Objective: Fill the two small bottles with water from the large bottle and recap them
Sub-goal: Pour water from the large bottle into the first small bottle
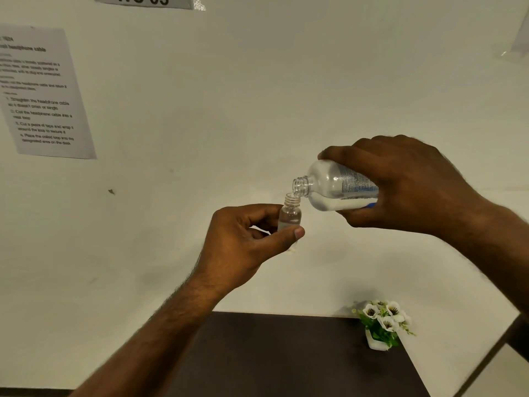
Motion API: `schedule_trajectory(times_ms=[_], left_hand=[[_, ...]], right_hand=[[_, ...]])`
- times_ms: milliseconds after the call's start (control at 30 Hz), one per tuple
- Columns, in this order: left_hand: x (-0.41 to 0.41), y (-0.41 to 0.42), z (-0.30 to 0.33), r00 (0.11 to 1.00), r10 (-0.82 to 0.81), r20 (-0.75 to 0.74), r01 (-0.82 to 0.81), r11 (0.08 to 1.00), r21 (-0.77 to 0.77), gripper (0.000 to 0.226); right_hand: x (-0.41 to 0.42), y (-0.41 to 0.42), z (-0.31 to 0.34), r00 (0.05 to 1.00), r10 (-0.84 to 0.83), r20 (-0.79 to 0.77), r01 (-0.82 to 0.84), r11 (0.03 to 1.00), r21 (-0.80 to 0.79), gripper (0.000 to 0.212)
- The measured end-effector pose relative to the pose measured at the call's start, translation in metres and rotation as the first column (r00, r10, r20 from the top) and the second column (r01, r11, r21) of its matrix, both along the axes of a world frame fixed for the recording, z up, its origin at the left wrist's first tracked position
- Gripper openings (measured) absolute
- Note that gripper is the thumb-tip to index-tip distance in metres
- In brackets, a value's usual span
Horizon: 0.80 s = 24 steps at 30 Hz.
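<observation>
My left hand (249, 239) pinches a small clear bottle (289, 213) between thumb and fingers, upright and uncapped, in mid-air in front of the wall. My right hand (409, 184) grips the large clear bottle (335, 186) with a blue-printed label, tipped almost level. Its open neck sits just above and to the right of the small bottle's mouth. Water lies along the lower side of the large bottle, and some water stands in the small one. The second small bottle and the caps are out of sight.
A dark tabletop (286, 356) lies low in the view against a white wall. A small white pot of artificial flowers (382, 325) stands at its back right. A printed instruction sheet (43, 93) hangs on the wall at left.
</observation>
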<state>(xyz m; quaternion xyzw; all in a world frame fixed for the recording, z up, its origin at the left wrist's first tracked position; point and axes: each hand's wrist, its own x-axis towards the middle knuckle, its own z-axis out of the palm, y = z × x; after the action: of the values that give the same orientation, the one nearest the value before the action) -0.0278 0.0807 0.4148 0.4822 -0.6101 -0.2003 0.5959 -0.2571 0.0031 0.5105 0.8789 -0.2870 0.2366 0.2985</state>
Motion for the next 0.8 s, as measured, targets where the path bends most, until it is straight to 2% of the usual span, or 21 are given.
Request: schedule_trajectory(times_ms=[467,667,800], left_hand=[[0.002,-0.001,-0.002,1.0,0.02,0.013,-0.02,1.0,-0.021,0.031],[0.005,-0.003,-0.008,1.0,0.024,0.0,-0.024,1.0,-0.016,0.03],[0.007,-0.002,-0.016,1.0,0.019,-0.004,-0.019,1.0,0.0,0.025]], right_hand=[[0.002,0.001,-0.006,0.999,-0.013,0.029,0.012,0.999,0.039,0.076],[0.004,-0.001,-0.028,0.988,0.002,0.155,-0.024,0.99,0.141,0.076],[0.007,-0.003,-0.055,0.963,0.016,0.269,-0.089,0.961,0.262,0.08]])
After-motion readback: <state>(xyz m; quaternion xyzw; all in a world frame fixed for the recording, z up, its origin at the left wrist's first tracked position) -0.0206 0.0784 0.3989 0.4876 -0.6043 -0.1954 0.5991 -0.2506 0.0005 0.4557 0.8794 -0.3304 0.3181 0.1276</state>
